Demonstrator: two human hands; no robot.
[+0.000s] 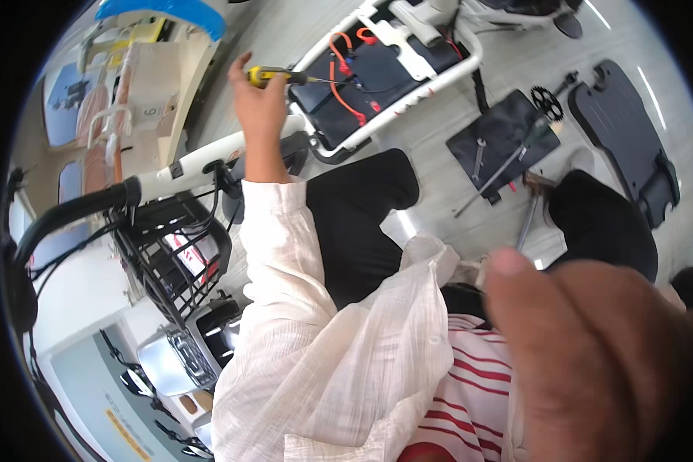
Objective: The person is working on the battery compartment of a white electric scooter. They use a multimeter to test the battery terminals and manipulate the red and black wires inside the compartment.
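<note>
At the upper left, my left hand [262, 108] is closed around a screwdriver [266, 75] with a yellow and black handle. Its thin shaft points right, over a black battery [393, 77] set in a white tubular frame [366, 142]. Orange cables [333, 83] with red ends loop across the battery; whether the screwdriver's tip touches anything there I cannot tell. My right hand [593, 346] is raised very close to the camera at the lower right. It is blurred, with one fingertip pointing up and the other fingers bent or hidden.
A black mat [504, 138] on the floor holds a wrench [480, 158] and a long metal bar. A black plastic cover [624, 135] lies to its right, near a toothed chainring [547, 102]. Handlebars [69, 212] and a black wire basket [177, 254] stand at left.
</note>
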